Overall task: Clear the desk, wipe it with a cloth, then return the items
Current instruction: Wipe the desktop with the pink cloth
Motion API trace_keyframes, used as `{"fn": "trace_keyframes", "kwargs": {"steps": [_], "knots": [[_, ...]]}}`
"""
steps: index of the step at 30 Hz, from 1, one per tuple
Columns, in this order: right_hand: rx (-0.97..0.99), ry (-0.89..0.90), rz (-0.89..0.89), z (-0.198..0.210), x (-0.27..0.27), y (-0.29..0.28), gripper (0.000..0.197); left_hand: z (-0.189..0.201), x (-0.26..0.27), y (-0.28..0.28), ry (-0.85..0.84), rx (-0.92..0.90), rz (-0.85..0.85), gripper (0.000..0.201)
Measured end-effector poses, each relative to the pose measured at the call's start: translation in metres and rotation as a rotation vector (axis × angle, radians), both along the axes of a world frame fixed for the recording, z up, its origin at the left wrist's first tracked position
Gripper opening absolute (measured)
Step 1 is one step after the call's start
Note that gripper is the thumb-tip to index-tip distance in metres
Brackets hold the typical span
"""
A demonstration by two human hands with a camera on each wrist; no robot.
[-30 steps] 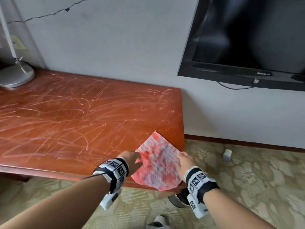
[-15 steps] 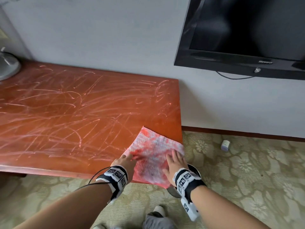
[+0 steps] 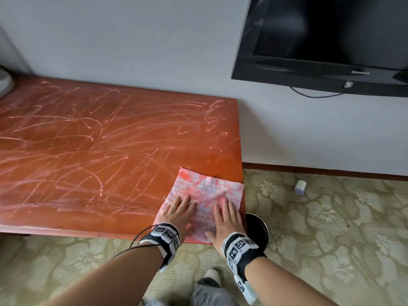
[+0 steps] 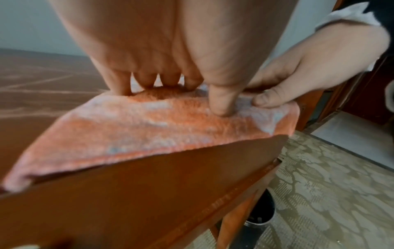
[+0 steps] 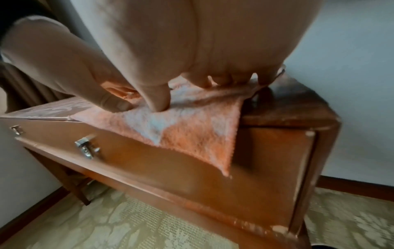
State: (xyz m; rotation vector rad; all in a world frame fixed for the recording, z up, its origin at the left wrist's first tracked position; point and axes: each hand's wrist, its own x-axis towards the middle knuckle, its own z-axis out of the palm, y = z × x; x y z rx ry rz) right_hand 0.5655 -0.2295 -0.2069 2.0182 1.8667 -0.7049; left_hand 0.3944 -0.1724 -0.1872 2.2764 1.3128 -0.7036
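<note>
The desk (image 3: 106,151) stretches away to the left of both hands, its red-brown top streaked all over with pale scribble marks; its front face with a metal drawer handle (image 5: 86,148) shows in the right wrist view. A black television (image 3: 326,38) hangs on the wall up and to the right of the hands. Patterned carpet (image 3: 320,228) covers the floor below and to the right.

The cloth (image 3: 205,195), pink, red and grey, lies at the desk's near right corner under both hands. A second ago it sat as a tilted diamond with a point aimed away; now it lies squarer and flatter against the right edge, with its near corner hanging over the front of the desk.

A dark round bin (image 3: 257,228) stands on the floor just right of the right hand, under the desk's corner. A small white jar (image 3: 300,187) lies on the carpet well off to the right.

The left hand (image 3: 176,214) lies flat on the cloth's left part, fingers straight and slightly apart, pressing down. The right hand (image 3: 226,219) presses flat on the right part, fingers straight, thumb out to the side. Earlier both hands sat nearer the cloth's lower edge with fingers bent; they have since slid forward onto it.
</note>
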Motion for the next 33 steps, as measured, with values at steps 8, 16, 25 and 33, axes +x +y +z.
{"fn": "trace_keyframes", "kwargs": {"steps": [8,16,25,33], "knots": [[0.071,0.091,-0.058,-0.01,-0.005,-0.021,0.106,-0.001,0.005,-0.031,0.06,-0.022,0.064,0.087],[0.137,0.154,-0.061,-0.024,0.011,0.016,0.087,-0.004,0.026,-0.015,0.143,-0.006,0.071,0.09],[0.136,0.034,-0.096,-0.019,0.016,0.114,0.084,-0.03,0.05,0.072,0.003,0.124,0.222,0.081],[0.042,-0.095,-0.158,-0.015,0.034,0.201,0.079,-0.034,0.061,0.161,-0.108,0.153,0.247,0.088]]}}
